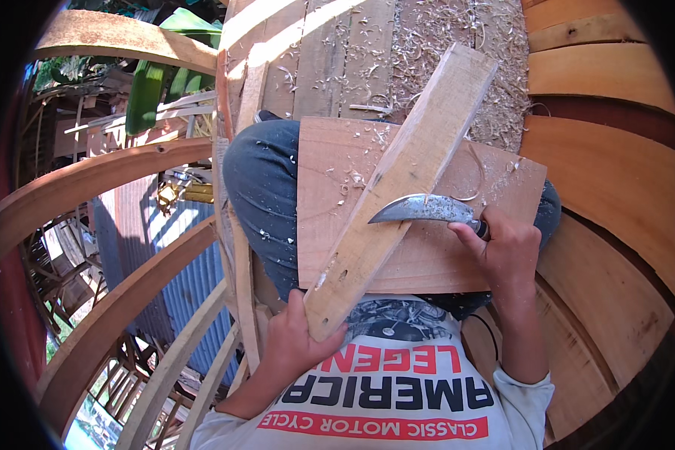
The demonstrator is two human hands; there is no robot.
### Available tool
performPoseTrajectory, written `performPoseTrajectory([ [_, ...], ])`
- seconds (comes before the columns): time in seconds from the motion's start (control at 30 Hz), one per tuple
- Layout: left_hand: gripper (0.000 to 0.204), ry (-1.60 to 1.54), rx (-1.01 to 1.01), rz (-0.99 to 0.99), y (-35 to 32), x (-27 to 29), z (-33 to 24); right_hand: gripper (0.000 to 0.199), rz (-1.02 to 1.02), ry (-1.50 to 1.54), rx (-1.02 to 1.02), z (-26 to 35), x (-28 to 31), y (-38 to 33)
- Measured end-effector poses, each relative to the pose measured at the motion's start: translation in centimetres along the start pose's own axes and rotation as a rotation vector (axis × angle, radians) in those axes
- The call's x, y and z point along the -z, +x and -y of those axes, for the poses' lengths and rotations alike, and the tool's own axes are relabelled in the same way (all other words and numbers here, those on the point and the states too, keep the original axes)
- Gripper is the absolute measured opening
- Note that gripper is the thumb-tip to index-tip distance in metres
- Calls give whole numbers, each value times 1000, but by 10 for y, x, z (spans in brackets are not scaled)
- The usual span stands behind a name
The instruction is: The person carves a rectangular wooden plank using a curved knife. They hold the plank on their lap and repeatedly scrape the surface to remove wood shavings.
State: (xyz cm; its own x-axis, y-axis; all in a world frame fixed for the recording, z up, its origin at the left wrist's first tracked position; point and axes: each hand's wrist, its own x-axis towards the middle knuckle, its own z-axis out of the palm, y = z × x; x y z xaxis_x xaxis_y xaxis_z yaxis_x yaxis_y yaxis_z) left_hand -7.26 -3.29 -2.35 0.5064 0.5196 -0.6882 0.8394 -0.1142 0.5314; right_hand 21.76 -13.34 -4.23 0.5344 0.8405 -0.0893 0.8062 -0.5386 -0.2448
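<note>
Pale wooden plank, long and narrow, lying diagonally from the near left to the far right across a flat reddish board that rests on the person's lap. Left hand: clenched around the plank's near end, thumb on top. Right hand: closed around the dark handle of a curved knife. Blade steel-grey, hooked, its tip pointing left and its edge lying on the plank's upper face about midway along it. Loose curls of wood shavings scattered over the board, thicker on the plank floor at the far side. Jeans, dark blue and flecked with chips, showing left of the board. White printed shirt at the near edge. Broad curved planking rising on the right; curved wooden ribs on the left, with corrugated metal sheet visible below between them.
</note>
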Motion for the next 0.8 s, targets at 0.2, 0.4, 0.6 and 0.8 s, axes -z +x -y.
performPoseTrajectory([
  [0.2, 57, 3, -34, -10, 1, 1, 2, 54, 122, 141, 52, 20, 4, -22],
  [0.4, 56, -33, -26, -17, 2, -2, 3, 53, 103, 97, 75, 19, -4, -26],
  [0.6, 55, -20, 19, 7, 4, 1, -3, 56, -17, 63, 14, 10, -15, -22],
  [0.8, 54, -35, -25, -4, 3, -2, 1, 59, -99, -21, -44, -8, -5, 1],
])
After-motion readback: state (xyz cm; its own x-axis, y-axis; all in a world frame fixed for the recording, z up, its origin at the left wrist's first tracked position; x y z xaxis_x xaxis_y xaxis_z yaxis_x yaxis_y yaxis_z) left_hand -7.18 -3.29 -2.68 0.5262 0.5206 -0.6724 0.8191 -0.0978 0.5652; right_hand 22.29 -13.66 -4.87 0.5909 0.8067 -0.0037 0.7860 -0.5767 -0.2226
